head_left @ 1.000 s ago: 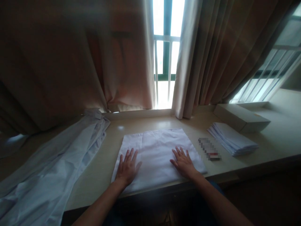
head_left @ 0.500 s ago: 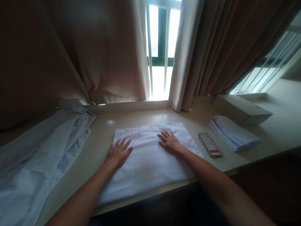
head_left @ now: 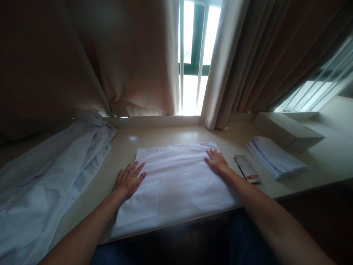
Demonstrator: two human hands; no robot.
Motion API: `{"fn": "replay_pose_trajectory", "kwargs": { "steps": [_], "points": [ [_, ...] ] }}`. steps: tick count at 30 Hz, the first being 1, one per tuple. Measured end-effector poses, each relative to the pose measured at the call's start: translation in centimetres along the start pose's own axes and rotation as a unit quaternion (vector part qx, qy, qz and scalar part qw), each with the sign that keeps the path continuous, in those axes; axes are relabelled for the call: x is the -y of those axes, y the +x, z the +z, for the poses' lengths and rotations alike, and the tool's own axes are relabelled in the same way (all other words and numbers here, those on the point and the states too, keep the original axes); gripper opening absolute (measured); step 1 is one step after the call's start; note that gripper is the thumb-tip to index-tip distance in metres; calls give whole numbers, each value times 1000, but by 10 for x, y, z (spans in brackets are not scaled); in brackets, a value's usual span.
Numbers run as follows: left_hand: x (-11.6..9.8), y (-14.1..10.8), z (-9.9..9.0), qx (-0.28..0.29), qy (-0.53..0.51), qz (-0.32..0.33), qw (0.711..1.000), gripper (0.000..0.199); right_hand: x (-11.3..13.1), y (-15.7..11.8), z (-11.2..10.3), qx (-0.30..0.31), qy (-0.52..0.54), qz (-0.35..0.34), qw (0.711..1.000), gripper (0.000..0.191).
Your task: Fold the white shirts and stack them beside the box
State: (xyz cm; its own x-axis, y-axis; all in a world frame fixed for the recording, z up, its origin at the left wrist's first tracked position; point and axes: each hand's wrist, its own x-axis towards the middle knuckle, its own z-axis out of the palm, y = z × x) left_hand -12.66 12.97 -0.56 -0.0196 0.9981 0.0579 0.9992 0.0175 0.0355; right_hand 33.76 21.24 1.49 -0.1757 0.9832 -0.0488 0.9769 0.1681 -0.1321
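Your surface carries everything, with the loose white fabric sprawled left, probably so it's out of your way. The white cloth lies flat right in front of you, easy for both arms. Folded stack sits off right (nice, tidy). Left hand over the left edge, right hand near the far right corner: fingers spread, gripping nothing, seemingly to press it flat.

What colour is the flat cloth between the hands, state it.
White, without visible pattern; the flat cloth shows in the head view.
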Motion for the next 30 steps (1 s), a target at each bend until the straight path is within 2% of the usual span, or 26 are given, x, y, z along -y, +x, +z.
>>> {"fn": "replay_pose_trajectory", "kwargs": {
  "steps": [6, 10, 18, 22, 25, 27, 30],
  "points": [
    [2, -30, -3, 2, -3, -9, 1000, 60, 5, -21, -1, 3, -4, -7, 1000, 66],
    [1, -41, -6, 4, -7, -12, 1000, 61, 9, -31, -1, 0, -7, -3, 1000, 65],
    [2, -41, -3, 8, -6, -17, 1000, 60, 11, -36, -1, -3, -12, 1, 1000, 64],
    [0, -33, -12, 32, -2, -14, 999, 60, 14, -31, -7, 22, -14, -2, 1000, 66],
    [-23, -17, -26, -5, 15, 43, 999, 59, 33, -21, -15, 4, -20, -45, 999, 73],
    [-52, -3, -34, -13, -7, 95, 995, 59, 59, -13, -18, -5, -14, -92, 996, 75],
    [-105, 19, -37, 25, -59, 129, 990, 59, 104, 0, -18, 19, 10, -160, 987, 74]
  ]
}}
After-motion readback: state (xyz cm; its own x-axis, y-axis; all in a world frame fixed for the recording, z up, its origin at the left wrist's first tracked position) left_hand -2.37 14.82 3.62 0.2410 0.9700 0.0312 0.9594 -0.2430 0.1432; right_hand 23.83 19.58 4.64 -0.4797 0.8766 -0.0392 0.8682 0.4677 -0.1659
